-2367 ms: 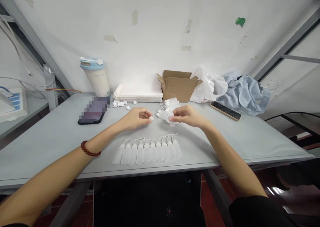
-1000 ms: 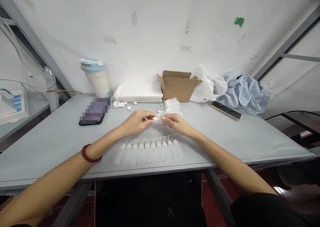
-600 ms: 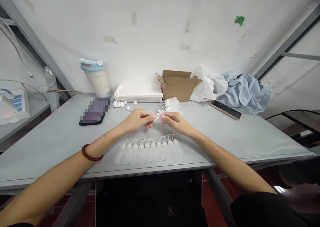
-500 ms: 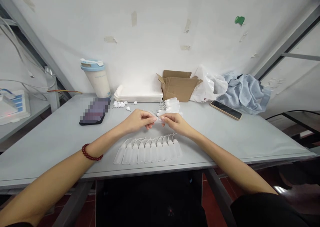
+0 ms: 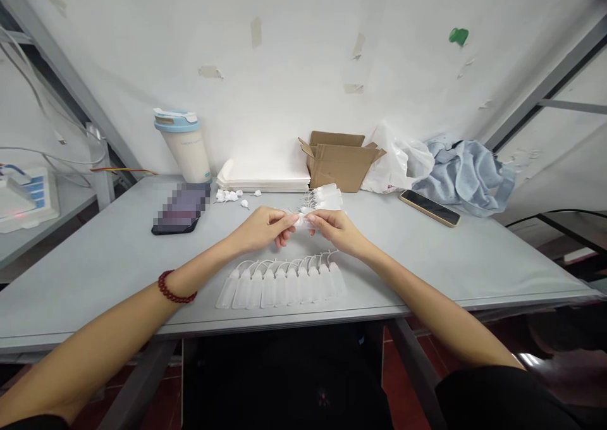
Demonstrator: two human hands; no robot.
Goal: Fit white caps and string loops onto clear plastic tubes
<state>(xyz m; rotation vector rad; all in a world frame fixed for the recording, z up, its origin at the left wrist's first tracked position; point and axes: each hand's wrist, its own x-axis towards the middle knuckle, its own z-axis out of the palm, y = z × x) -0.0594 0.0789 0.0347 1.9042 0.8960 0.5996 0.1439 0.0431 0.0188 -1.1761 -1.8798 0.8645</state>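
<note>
My left hand (image 5: 268, 227) and my right hand (image 5: 336, 229) meet over the middle of the table, thumbs and fingers pinched on one small white plastic piece (image 5: 301, 221). Fingers cover most of it, so I cannot tell if it is a cap or a bottle. Nearer to me, several translucent squeeze bottles (image 5: 279, 289) lie side by side, thin curved white tethers at their tops. Just beyond my hands is another group of squeeze bottles (image 5: 328, 195), partly hidden. To the left, several small white caps (image 5: 229, 196) with thin tips lie scattered.
Along the wall stand a tumbler (image 5: 183, 145), a stack of white trays (image 5: 263, 182), an open cardboard box (image 5: 339, 164), a white plastic bag (image 5: 396, 161) and a blue cloth (image 5: 462, 174). One phone (image 5: 180, 208) lies at left, another phone (image 5: 430, 207) at right.
Both hands have shifted slightly at the white piece, with the right fingers a little higher. More white shows between the fingertips. The bottles and caps stay where they were.
</note>
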